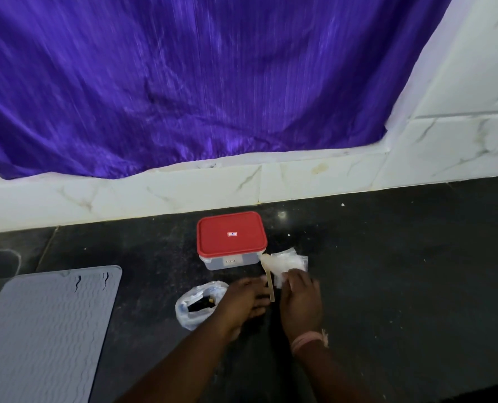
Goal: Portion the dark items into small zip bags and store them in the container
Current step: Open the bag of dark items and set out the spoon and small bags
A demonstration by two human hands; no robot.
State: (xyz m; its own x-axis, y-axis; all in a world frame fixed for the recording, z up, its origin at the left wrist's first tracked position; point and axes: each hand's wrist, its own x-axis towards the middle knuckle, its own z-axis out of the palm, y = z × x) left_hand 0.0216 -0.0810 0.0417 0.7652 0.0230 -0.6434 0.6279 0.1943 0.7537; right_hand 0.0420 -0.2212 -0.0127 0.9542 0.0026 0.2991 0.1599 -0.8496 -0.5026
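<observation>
A clear plastic container with a red lid [231, 234] stands shut on the dark counter. To its right lies a pile of small clear zip bags [288, 261], with a pale wooden spoon [268, 279] resting beside them. A crumpled clear bag holding dark items [197, 305] lies in front of the container, to the left. My left hand [243, 301] rests on the counter between this bag and the spoon, fingers spread, holding nothing that I can see. My right hand [300, 301] pinches the near edge of the zip bag pile.
A grey ribbed mat [44, 330] covers the counter at the near left. A white marble-look tiled ledge [183, 190] runs along the back, with a purple curtain [183, 82] hanging above it. The dark counter [401, 271] stretches to the right.
</observation>
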